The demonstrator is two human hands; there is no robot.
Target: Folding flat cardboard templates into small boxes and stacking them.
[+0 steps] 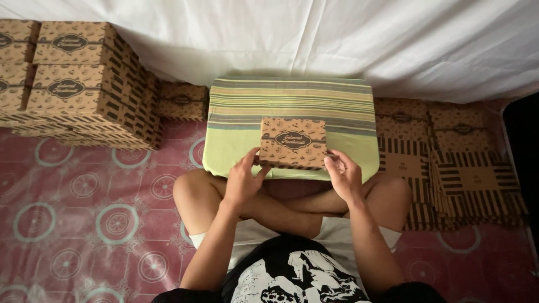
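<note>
Two hands on one closed brown printed box [292, 142], sitting at the near edge of the striped cushion [292, 104], about mid-width. Left hand [242, 180] half-curled, fingertips on the box's near-left corner; right hand [343, 175] likewise pinching the near-right corner. We'd keep pressure even on both corners so the flaps seat square, box flat. Finished stack [84, 84] sits far left, flat blanks [449, 163] right.
</note>
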